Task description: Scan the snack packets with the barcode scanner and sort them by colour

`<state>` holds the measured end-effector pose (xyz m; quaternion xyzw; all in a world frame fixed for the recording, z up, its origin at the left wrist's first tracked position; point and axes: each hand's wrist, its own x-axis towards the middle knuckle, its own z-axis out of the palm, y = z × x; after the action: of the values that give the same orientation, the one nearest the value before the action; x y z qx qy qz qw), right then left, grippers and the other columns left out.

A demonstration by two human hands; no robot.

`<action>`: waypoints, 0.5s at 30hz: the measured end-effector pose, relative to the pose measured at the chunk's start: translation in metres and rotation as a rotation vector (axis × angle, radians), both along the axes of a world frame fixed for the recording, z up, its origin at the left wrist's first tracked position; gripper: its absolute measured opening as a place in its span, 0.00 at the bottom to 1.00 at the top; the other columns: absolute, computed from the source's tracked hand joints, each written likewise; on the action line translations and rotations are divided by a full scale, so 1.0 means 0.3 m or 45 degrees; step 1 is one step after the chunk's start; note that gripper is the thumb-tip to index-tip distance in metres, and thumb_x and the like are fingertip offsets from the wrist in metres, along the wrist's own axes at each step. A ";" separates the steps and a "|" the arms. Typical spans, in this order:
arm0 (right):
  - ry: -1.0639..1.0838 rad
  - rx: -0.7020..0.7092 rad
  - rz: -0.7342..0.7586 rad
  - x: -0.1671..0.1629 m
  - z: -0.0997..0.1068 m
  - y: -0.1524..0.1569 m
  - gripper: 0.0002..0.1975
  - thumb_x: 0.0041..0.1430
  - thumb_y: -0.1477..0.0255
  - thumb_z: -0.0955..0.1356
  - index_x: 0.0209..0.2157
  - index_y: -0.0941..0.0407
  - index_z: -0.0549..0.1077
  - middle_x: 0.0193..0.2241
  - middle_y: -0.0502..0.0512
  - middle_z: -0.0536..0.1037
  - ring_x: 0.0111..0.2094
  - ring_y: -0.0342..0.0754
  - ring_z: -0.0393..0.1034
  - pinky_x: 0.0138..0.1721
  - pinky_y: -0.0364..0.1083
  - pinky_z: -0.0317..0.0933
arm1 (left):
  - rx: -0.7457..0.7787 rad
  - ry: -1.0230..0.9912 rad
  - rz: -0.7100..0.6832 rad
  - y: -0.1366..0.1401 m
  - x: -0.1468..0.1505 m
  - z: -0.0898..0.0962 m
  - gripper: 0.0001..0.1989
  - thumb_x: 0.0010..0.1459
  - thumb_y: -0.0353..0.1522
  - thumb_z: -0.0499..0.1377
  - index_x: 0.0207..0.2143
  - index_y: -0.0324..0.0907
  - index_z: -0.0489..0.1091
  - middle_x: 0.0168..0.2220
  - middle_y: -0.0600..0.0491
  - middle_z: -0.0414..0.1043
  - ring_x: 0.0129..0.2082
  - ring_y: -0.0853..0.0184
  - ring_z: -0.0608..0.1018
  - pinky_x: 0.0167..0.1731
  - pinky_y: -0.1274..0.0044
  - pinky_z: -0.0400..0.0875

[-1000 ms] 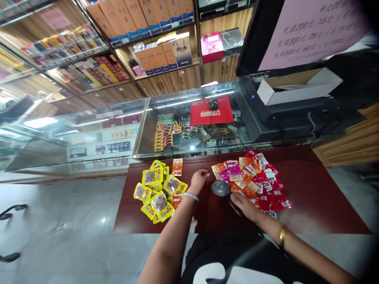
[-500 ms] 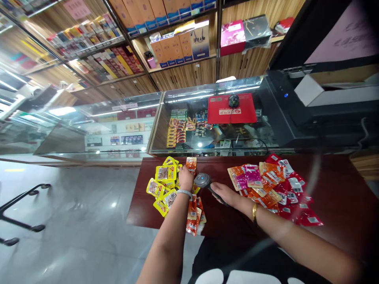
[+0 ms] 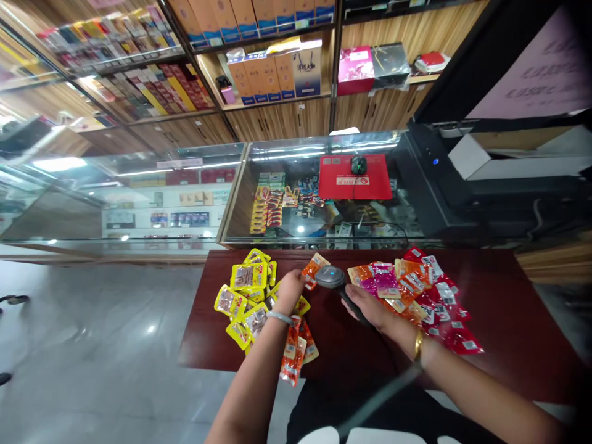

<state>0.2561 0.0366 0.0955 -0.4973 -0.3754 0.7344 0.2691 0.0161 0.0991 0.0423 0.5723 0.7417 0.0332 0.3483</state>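
Scanner (image 3: 331, 277) clamped in right hand (image 3: 370, 306), just beside orange packet (image 3: 315, 269) pinched by left hand (image 3: 290, 290); yellow packets (image 3: 248, 277) lie near.

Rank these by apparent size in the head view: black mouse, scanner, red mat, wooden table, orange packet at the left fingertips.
1. Wooden table
2. Red mat
3. Scanner and orange packet: too alike to rank, both partly covered
4. Black mouse

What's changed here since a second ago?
The left hand has taken hold of the small orange plastic packet, swinging it rightward. The right hand has brought the round-headed dark grey scanner leftward, near it. That grip is unchanged, and the heaped yellow plastic packets stayed put.
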 end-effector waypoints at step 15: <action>-0.008 -0.081 -0.390 0.235 -0.011 -0.226 0.27 0.56 0.41 0.68 0.27 0.52 0.67 0.22 0.46 0.67 0.23 0.44 0.62 0.24 0.43 0.57 | 0.002 -0.368 -0.076 -0.128 0.262 -0.024 0.08 0.58 0.37 0.62 0.33 0.41 0.76 0.33 0.52 0.80 0.33 0.67 0.78 0.33 0.79 0.66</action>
<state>0.3267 -0.0312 0.0924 -0.5594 -0.2727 0.6946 0.3610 0.0948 0.0606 0.0350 0.5837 0.6663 0.1055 0.4519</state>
